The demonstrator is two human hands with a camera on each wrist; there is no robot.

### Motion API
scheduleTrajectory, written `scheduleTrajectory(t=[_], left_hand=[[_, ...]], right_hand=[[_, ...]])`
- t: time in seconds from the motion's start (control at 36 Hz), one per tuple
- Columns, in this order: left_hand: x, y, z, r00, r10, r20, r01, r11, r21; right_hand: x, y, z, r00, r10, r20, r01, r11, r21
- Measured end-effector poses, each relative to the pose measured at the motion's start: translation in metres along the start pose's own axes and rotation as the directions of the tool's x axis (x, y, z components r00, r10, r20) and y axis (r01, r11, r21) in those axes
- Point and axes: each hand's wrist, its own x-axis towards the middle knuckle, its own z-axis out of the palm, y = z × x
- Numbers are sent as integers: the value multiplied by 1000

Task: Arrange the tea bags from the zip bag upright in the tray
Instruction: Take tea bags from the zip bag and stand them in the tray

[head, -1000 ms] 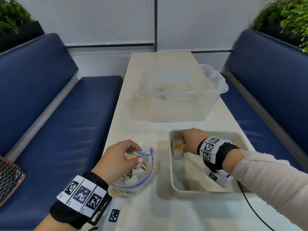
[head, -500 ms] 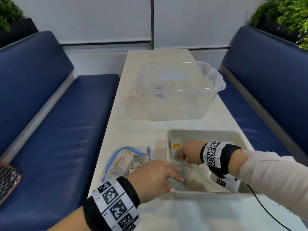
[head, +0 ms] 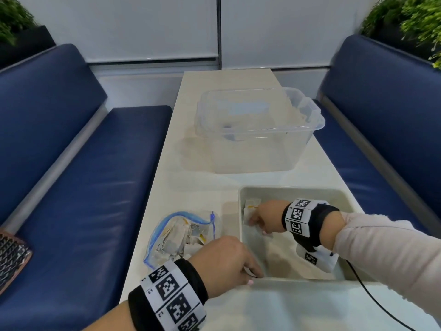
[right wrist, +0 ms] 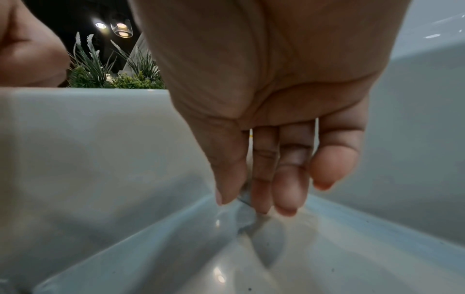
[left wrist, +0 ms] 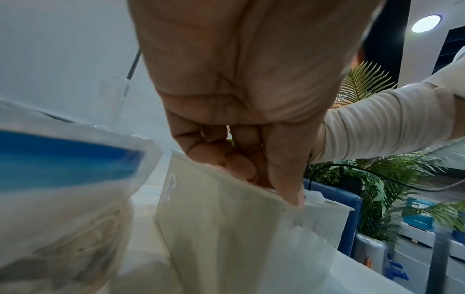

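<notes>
The clear zip bag with a blue seal lies open on the table, with several tea bags inside. It fills the left of the left wrist view. Just right of it stands the pale grey tray. My left hand grips the tray's near left corner, fingers curled over the rim. My right hand is inside the tray at its far left corner. Its straight fingers point down to the floor and rest against a few upright tea bags that lean on the left wall.
A big clear plastic tub stands on the table beyond the tray. Blue benches run along both sides of the narrow table. A black cable trails from my right wrist across the near right corner. A dark slatted object lies on the left bench.
My left hand let go of the zip bag and moved right to grip the tray's near left corner. The bag now lies slumped on the table. My right hand stayed at the tea bags.
</notes>
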Motion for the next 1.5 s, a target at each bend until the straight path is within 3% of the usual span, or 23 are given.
scheduleTrajectory(t=[0.08, 0.17, 0.28, 0.33, 0.39, 0.5, 0.61, 0.72, 0.83, 1.08, 1.25, 1.36, 1.5], left_hand=[[-5, -1, -7, 998, -48, -51, 45, 997, -56], [-18, -10, -23, 968, -137, -210, 97, 977, -190], [-39, -35, -44, 825, -342, -450, 221, 928, -300], [-49, -49, -50, 762, -416, -497, 328, 909, -258], [-57, -61, -52, 738, -453, -500, 434, 886, -163], [-62, -72, -47, 722, -555, -413, 593, 804, -45], [-58, -73, -36, 716, -614, -332, 660, 750, 36], [-52, -70, -28, 709, -617, -343, 691, 704, 164], [-51, -72, -26, 712, -607, -353, 684, 713, 155], [-49, -66, -19, 713, -583, -390, 690, 682, 241], [-51, -67, -20, 708, -566, -423, 669, 729, 144], [-56, -73, -23, 675, -585, -449, 652, 759, -9], [-63, -79, -32, 682, -553, -479, 510, 829, -231]], right_hand=[[-6, -2, -4, 1000, 13, -6, -13, 999, 36], [-16, -4, -13, 994, 32, -102, -21, 994, 105], [-35, -10, -34, 953, 38, -300, 16, 984, 176], [-44, -17, -46, 922, 29, -387, 62, 973, 221], [-49, -27, -55, 891, 24, -453, 106, 960, 259], [-52, -49, -65, 867, -26, -498, 177, 950, 258], [-48, -71, -65, 865, -78, -495, 231, 939, 255], [-43, -91, -63, 877, -109, -467, 251, 934, 254], [-39, -106, -61, 887, -125, -445, 252, 938, 237], [-25, -134, -41, 949, -142, -283, 161, 986, 44], [-19, -138, -34, 953, -128, -274, 124, 992, -31], [-19, -137, -34, 952, -132, -275, 129, 991, -29], [-19, -132, -34, 944, -142, -299, 158, 987, 27]])
